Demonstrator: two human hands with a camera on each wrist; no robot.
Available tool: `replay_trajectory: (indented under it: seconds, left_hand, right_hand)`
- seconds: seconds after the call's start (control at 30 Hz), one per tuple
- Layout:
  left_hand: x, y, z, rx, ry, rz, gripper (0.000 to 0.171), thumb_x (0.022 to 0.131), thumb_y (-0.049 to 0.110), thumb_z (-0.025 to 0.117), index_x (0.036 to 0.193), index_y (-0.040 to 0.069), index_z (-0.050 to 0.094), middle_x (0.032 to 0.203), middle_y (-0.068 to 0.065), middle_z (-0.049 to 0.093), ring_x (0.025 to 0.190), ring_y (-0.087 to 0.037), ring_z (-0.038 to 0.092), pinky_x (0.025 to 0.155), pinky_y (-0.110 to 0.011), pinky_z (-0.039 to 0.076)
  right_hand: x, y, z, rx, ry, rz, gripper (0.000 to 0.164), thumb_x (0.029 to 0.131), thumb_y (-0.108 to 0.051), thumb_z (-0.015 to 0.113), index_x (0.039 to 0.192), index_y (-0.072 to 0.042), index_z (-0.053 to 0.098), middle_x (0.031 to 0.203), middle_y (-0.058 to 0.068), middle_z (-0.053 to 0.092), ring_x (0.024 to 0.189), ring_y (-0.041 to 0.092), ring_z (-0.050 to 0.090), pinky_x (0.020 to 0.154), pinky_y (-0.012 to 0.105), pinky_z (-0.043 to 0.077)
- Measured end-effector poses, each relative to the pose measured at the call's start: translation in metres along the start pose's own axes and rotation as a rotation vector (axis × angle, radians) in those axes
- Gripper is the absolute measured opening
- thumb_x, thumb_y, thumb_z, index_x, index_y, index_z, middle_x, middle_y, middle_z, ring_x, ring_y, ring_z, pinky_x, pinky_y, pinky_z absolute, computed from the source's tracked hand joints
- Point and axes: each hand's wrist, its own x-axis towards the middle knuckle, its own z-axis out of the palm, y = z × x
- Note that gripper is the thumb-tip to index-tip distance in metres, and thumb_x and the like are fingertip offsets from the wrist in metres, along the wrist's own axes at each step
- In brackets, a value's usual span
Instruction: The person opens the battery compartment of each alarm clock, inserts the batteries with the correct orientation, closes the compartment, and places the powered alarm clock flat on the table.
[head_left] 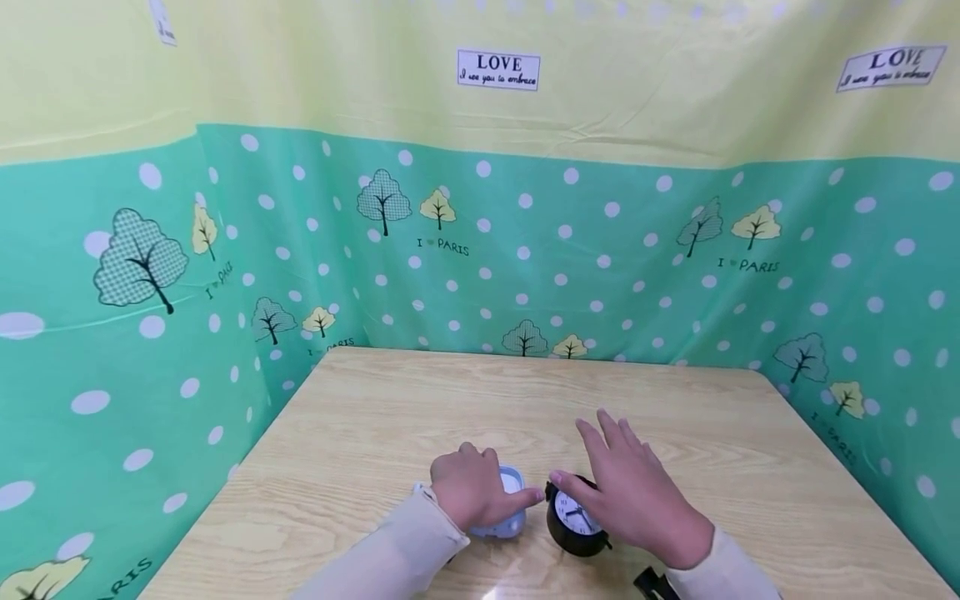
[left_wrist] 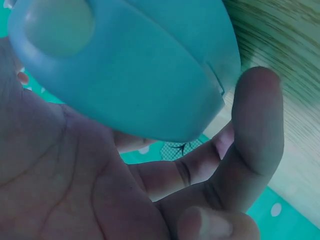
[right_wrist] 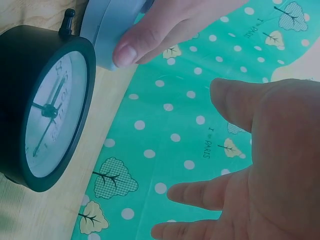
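Observation:
My left hand (head_left: pixel 476 487) is over and beside a light blue rounded plastic item (head_left: pixel 512 523). Its casing (left_wrist: pixel 135 70) has a round pale spot in the left wrist view, with the fingers loosely bent around it and a gap showing between. The thumb (right_wrist: pixel 132 47) overlaps the blue item's edge in the right wrist view. A black round alarm clock (head_left: pixel 573 546) with a white dial stands just right of it. Spread fingers mark my right hand (head_left: pixel 637 492), which partly covers the clock in the head view; in its wrist view the hand is apart from the clock (right_wrist: pixel 55 115).
Both items are near the front of a pale wooden table (head_left: pixel 450 400). A green and yellow cloth (head_left: pixel 540 275) with dots and trees hangs behind and along both sides. A small black piece (head_left: pixel 654 585) shows under the right sleeve.

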Motion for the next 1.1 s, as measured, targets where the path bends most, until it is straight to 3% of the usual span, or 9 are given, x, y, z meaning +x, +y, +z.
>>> replay_trajectory:
  seconds: [0.17,0.4,0.67,0.87,1.1]
  left_hand:
    - [0.003,0.002,-0.001,0.012,-0.016,-0.011,0.104,0.061,0.097,0.028,0.109,0.011,0.064,0.082,-0.009,0.059,0.063,-0.019,0.053,0.051,-0.038,0.043]
    - [0.008,0.003,0.002,-0.064,-0.053,-0.029,0.089,0.064,0.088,0.042,0.100,0.010,0.063,0.074,-0.006,0.056,0.058,-0.018,0.050,0.049,-0.035,0.043]
    - [0.009,-0.001,0.003,-0.132,-0.005,-0.035,0.074,0.061,0.077,0.052,0.091,0.010,0.059,0.071,-0.006,0.052,0.057,-0.019,0.049,0.047,-0.035,0.041]
    - [0.010,-0.007,0.002,-0.190,0.041,-0.012,0.073,0.061,0.073,0.052,0.097,0.010,0.057,0.074,-0.006,0.051,0.058,-0.019,0.048,0.046,-0.035,0.039]
    - [0.010,-0.012,-0.002,-0.265,0.066,0.018,0.084,0.064,0.073,0.052,0.114,0.006,0.054,0.085,-0.009,0.053,0.062,-0.021,0.047,0.048,-0.035,0.038]
  right_hand:
    - [0.000,0.000,0.001,0.003,0.007,-0.008,0.097,0.080,-0.083,0.030,0.145,-0.012,0.038,0.152,0.020,0.026,0.137,0.048,0.023,0.096,0.071,0.027]
    - [0.000,-0.001,0.002,0.029,-0.013,0.007,0.099,0.078,-0.084,0.030,0.145,-0.012,0.038,0.153,0.020,0.025,0.137,0.048,0.024,0.099,0.069,0.026]
    - [-0.001,-0.003,0.004,0.046,0.000,-0.008,0.096,0.080,-0.082,0.033,0.143,-0.010,0.041,0.151,0.021,0.028,0.136,0.044,0.029,0.102,0.065,0.027]
    - [-0.001,-0.003,0.007,0.036,0.017,-0.028,0.094,0.081,-0.080,0.033,0.141,-0.008,0.044,0.149,0.022,0.032,0.135,0.040,0.033,0.102,0.062,0.030]
    - [-0.002,-0.005,0.010,0.008,0.048,-0.018,0.089,0.082,-0.080,0.032,0.139,-0.013,0.046,0.146,0.017,0.038,0.132,0.037,0.039,0.097,0.074,0.021]
